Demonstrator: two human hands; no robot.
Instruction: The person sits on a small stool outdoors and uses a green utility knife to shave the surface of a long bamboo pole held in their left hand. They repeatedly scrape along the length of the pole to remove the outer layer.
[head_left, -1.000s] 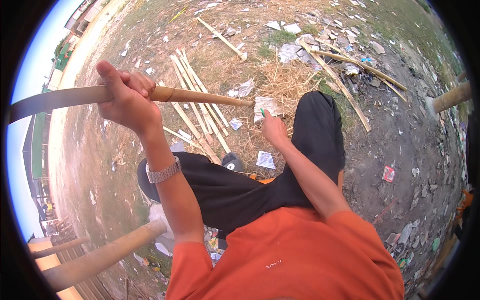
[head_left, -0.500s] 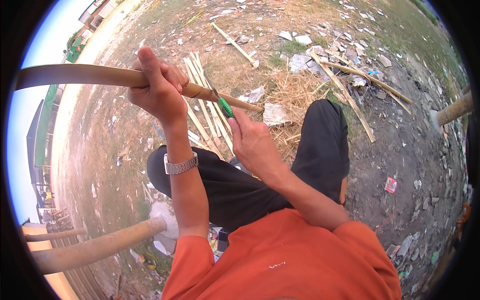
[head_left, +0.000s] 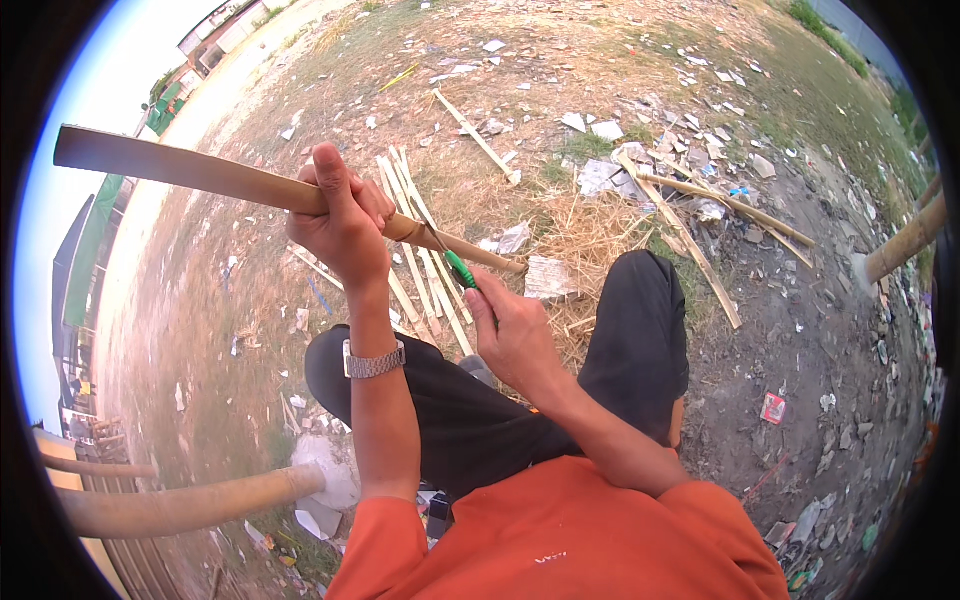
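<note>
A long split bamboo piece (head_left: pixel 190 175) slants across the view, its wide end up at the left and its thin end low by the straw. My left hand (head_left: pixel 340 225) is wrapped round its middle, thumb up. My right hand (head_left: pixel 515 325) grips a knife (head_left: pixel 459 268) by its green handle, below and right of my left hand. The narrow blade points up and left and lies against the bamboo near a joint. How deep its edge sits cannot be seen. Beneath the bamboo, several pale split strips (head_left: pixel 410 275) lie on the ground.
A white, flaky block (head_left: pixel 550 278) lies by the bamboo's lower end, beside dry straw (head_left: pixel 585 225). Loose bamboo lengths (head_left: pixel 690 250) rest ahead on the right, among scattered litter. Thick bamboo poles (head_left: pixel 200 503) stand at the lower left and right edge (head_left: pixel 905 240). My knees flank the work.
The whole view has shifted, so both hands and the bamboo appear lower and slightly to the right. The bamboo's wide end shows more fully. Both grips stay, with the blade still against the bamboo.
</note>
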